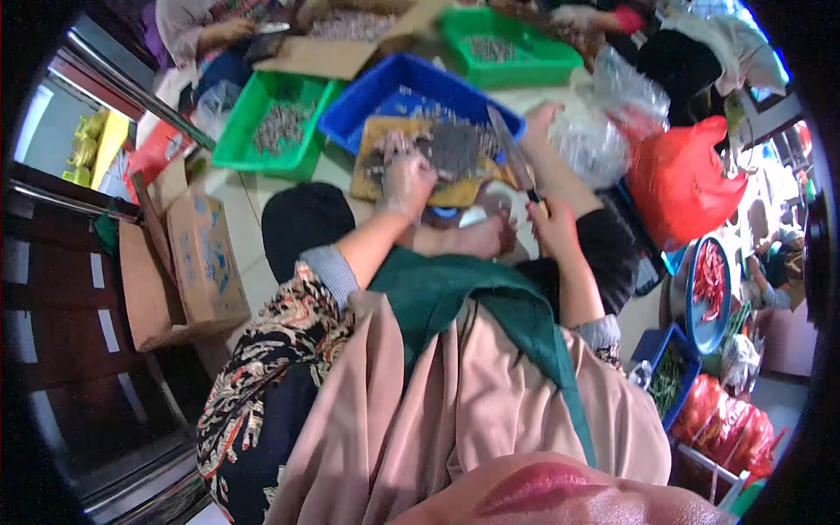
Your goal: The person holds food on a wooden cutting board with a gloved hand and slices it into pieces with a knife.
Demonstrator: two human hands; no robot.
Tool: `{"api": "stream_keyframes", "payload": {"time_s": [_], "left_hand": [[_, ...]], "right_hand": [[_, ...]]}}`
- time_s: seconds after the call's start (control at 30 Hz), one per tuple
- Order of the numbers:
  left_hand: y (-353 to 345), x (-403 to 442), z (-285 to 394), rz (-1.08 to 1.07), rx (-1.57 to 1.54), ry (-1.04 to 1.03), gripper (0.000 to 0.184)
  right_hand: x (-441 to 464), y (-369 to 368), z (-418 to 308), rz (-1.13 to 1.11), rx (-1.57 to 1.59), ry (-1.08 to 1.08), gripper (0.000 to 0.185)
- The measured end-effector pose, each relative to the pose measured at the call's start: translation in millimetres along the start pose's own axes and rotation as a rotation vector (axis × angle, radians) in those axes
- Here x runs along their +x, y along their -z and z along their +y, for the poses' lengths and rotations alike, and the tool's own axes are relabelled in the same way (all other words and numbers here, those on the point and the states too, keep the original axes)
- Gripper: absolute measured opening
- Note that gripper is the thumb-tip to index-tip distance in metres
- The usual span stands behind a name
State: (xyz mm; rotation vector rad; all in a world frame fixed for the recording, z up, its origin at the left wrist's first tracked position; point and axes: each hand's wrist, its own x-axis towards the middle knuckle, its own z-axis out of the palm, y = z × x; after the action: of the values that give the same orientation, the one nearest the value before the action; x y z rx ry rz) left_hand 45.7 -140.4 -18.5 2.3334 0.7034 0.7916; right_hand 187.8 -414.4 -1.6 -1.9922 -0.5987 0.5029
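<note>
My right hand (pixel 551 229) is closed around the handle of a large kitchen knife (pixel 510 147). The blade points up and away, to the right of the wooden cutting board (pixel 367 179). On the board's left part rests my left hand (pixel 408 185), which seems to wear a thin clear glove. Its fingers are curled in by some pale pink pieces (pixel 396 143); what they grip is hidden. A dark grey patch of chopped stuff (pixel 451 149) covers the board's middle. The board leans on the near edge of a blue tray (pixel 350 103) holding small chopped bits.
Green trays (pixel 229 140) with small greyish pieces stand beyond. My bare foot (pixel 481 240) lies near the board. A red plastic bag (pixel 682 184) and a basin of red chillies (pixel 707 280) are at right, a cardboard box (pixel 206 262) at left. Other people work opposite.
</note>
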Motion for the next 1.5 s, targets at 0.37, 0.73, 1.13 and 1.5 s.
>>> {"api": "stream_keyframes", "payload": {"time_s": [0.37,0.73,1.13,1.5], "left_hand": [[15.3,-3.0,7.5,-0.007,0.008,-0.136,0.017],[20.5,-6.8,12.1,-0.102,0.017,-0.064,0.015],[41.1,-8.7,10.4,-0.101,0.173,-0.021,0.014],[50.1,0.9,41.2,0.045,0.107,-0.267,0.008]], "right_hand": [[-74.0,-17.8,-49.3,-0.171,-0.2,0.233,0.043],[-77.3,-28.7,-39.9,-0.143,-0.269,0.339,0.049],[-73.8,-36.5,-49.4,-0.125,-0.3,0.283,0.048],[-72.2,-31.5,-37.2,-0.011,-0.105,0.159,0.05]]}}
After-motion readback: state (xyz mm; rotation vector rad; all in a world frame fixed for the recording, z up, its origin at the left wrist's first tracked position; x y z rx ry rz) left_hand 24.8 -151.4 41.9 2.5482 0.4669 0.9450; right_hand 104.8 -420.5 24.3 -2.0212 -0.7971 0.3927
